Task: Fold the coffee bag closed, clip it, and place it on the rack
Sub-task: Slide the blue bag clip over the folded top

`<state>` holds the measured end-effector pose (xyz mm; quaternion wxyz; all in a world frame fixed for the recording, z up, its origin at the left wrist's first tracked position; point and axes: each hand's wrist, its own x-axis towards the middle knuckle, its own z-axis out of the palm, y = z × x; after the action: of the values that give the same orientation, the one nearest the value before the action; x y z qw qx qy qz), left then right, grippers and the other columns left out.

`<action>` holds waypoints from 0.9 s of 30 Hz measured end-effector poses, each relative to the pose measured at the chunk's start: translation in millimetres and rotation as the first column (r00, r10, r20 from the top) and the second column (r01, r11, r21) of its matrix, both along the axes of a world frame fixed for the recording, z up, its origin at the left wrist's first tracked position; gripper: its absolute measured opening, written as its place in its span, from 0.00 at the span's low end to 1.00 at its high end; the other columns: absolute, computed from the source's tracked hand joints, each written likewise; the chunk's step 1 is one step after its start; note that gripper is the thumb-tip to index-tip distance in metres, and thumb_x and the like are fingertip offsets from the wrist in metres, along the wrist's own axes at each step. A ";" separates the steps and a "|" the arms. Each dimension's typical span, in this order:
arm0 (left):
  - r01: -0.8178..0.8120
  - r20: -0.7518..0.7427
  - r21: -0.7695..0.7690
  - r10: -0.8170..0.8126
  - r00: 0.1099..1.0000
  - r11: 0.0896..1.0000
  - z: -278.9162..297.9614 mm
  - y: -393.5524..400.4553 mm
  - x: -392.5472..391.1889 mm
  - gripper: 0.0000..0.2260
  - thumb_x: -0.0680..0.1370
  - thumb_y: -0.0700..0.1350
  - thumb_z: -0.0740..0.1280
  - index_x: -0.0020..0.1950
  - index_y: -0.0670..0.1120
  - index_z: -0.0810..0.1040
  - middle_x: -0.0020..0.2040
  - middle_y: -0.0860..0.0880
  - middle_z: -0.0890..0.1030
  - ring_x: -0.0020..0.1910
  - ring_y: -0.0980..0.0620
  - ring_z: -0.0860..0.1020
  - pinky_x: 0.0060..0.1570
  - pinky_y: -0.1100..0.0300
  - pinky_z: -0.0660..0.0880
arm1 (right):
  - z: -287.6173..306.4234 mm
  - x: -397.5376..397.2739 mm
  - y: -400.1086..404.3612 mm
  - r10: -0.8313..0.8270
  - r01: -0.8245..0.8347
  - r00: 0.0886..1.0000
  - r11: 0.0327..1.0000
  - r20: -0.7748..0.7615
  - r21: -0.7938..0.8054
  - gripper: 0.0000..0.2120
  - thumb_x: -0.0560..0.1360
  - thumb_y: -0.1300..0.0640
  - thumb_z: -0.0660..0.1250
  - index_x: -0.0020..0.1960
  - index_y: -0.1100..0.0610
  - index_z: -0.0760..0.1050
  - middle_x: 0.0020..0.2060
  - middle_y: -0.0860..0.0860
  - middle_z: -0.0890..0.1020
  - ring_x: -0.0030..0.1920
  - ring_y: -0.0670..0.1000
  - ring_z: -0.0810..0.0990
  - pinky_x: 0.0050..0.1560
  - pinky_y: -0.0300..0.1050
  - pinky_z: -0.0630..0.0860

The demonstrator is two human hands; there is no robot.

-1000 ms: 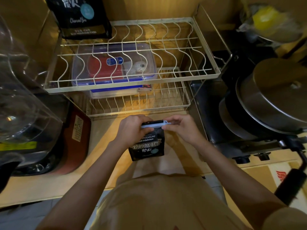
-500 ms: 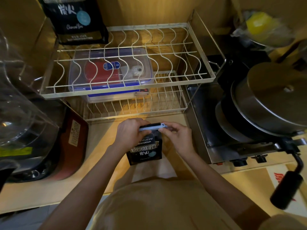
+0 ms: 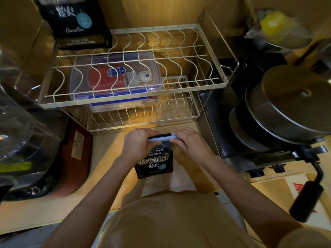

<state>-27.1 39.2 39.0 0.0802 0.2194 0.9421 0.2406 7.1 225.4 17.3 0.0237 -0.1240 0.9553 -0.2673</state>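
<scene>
— What was nearest the person?

— A black coffee bag [image 3: 155, 162] stood upright on the counter [image 3: 107, 158], near its front edge. A pale blue clip [image 3: 162, 138] lay across the bag's folded top.

— And the hands?

— The left hand [image 3: 138, 144] was closed around the bag's upper left corner and the clip's left end. The right hand [image 3: 190, 143] pinched the clip's right end between fingers and thumb.

— Was the bag on the rack?

— No. The wire rack [image 3: 136, 102] stood behind it, toward the counter's back edge, apart from the bag. A clear box [image 3: 114, 77] with a blue rim sat on the lower tier. A second bag [image 3: 75, 22] stood at the upper tier's back left corner.

— To the right?

— A lidded pot [image 3: 286, 104] on a stove.
</scene>
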 end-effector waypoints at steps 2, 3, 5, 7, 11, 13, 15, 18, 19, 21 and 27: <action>0.013 -0.006 0.001 -0.013 1.000 1.000 -0.2 0.2 0.5 0.11 0.73 0.48 0.67 0.55 0.52 0.78 0.50 0.49 0.83 0.44 0.47 0.78 0.41 0.55 0.73 | -4.1 2.8 2.3 0.010 -0.010 0.999 1.000 -0.033 -0.006 0.17 0.74 0.47 0.56 0.39 0.60 0.73 0.35 0.56 0.79 0.40 0.52 0.72 0.39 0.47 0.70; 0.021 -0.004 0.004 -0.021 1.000 1.000 0.0 0.6 0.8 0.11 0.73 0.48 0.67 0.55 0.52 0.79 0.50 0.49 0.83 0.44 0.47 0.78 0.40 0.56 0.72 | -5.9 4.1 3.8 0.014 -0.014 0.999 1.000 -0.048 -0.004 0.18 0.74 0.46 0.54 0.38 0.59 0.73 0.34 0.55 0.78 0.38 0.50 0.71 0.38 0.45 0.69; 0.031 -0.006 0.004 -0.031 0.999 0.999 1.0 1.6 1.8 0.11 0.73 0.48 0.67 0.54 0.52 0.79 0.50 0.49 0.83 0.45 0.47 0.78 0.39 0.58 0.69 | -8.2 6.1 5.6 0.025 -0.025 0.997 1.000 -0.073 0.007 0.17 0.74 0.47 0.55 0.38 0.58 0.72 0.32 0.54 0.77 0.37 0.48 0.69 0.37 0.43 0.67; 0.035 -0.016 0.004 -0.035 0.999 0.999 1.0 1.5 2.1 0.11 0.73 0.47 0.67 0.54 0.51 0.79 0.50 0.49 0.83 0.45 0.48 0.78 0.39 0.59 0.68 | -9.2 6.9 6.2 0.040 -0.038 0.994 0.999 -0.102 0.019 0.16 0.75 0.48 0.56 0.37 0.57 0.72 0.31 0.53 0.76 0.36 0.47 0.68 0.36 0.43 0.66; 0.102 0.025 -0.008 -0.102 0.994 0.995 1.4 -3.1 -2.3 0.11 0.72 0.48 0.68 0.54 0.51 0.78 0.50 0.49 0.83 0.47 0.48 0.78 0.44 0.53 0.75 | -9.2 7.1 8.6 0.079 -0.077 0.992 0.997 -0.103 0.021 0.16 0.75 0.49 0.56 0.36 0.58 0.72 0.31 0.55 0.77 0.35 0.51 0.72 0.36 0.43 0.68; 0.162 0.049 -0.026 -0.161 0.986 0.986 3.8 -4.1 -6.2 0.12 0.71 0.48 0.69 0.54 0.53 0.78 0.50 0.50 0.82 0.48 0.48 0.78 0.44 0.52 0.75 | -9.8 8.0 9.7 0.084 -0.084 0.991 0.996 -0.101 0.003 0.17 0.75 0.48 0.56 0.36 0.59 0.72 0.31 0.55 0.78 0.35 0.53 0.73 0.37 0.40 0.66; 0.225 0.033 -0.058 -0.223 0.974 0.973 5.5 -1.1 -7.8 0.13 0.71 0.49 0.68 0.56 0.55 0.77 0.49 0.50 0.81 0.48 0.48 0.77 0.42 0.55 0.73 | -10.6 9.1 9.7 0.092 -0.093 0.991 0.996 -0.100 -0.013 0.17 0.75 0.49 0.56 0.36 0.59 0.72 0.31 0.55 0.78 0.35 0.53 0.74 0.37 0.42 0.64; 0.284 0.055 -0.070 -0.280 0.958 0.956 4.8 7.1 -7.2 0.16 0.73 0.56 0.64 0.59 0.55 0.75 0.47 0.50 0.77 0.47 0.50 0.75 0.39 0.57 0.69 | -12.5 10.8 8.7 0.098 -0.101 0.989 0.995 -0.108 -0.022 0.15 0.75 0.50 0.58 0.36 0.59 0.72 0.30 0.55 0.77 0.35 0.52 0.73 0.37 0.40 0.63; 0.295 0.075 -0.054 -0.291 0.954 0.954 4.0 9.6 -7.7 0.15 0.74 0.56 0.63 0.59 0.54 0.75 0.47 0.49 0.77 0.48 0.50 0.75 0.40 0.57 0.70 | -13.5 10.9 9.1 0.094 -0.097 0.989 0.995 -0.112 -0.027 0.15 0.75 0.50 0.58 0.35 0.59 0.72 0.30 0.56 0.77 0.35 0.52 0.73 0.37 0.40 0.63; 0.330 0.103 -0.017 -0.326 0.940 0.944 2.1 13.6 -9.3 0.14 0.75 0.53 0.62 0.57 0.50 0.76 0.50 0.48 0.78 0.50 0.50 0.76 0.43 0.54 0.72 | -15.1 10.3 10.2 0.085 -0.090 0.990 0.995 -0.110 -0.040 0.16 0.75 0.50 0.58 0.36 0.59 0.73 0.30 0.56 0.77 0.35 0.54 0.74 0.36 0.41 0.64; 0.309 -0.092 -0.016 -0.309 0.947 0.951 -8.1 13.4 -2.0 0.12 0.76 0.49 0.61 0.55 0.45 0.77 0.49 0.46 0.80 0.49 0.47 0.77 0.38 0.57 0.69 | -15.2 8.7 9.7 0.072 -0.080 0.992 0.994 -0.103 -0.078 0.15 0.75 0.50 0.58 0.37 0.59 0.73 0.31 0.56 0.77 0.36 0.54 0.74 0.37 0.41 0.64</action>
<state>-29.2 52.6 30.9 0.0727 0.3750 0.8990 0.2140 15.8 235.0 2.1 -0.0192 -0.1744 0.9381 -0.2987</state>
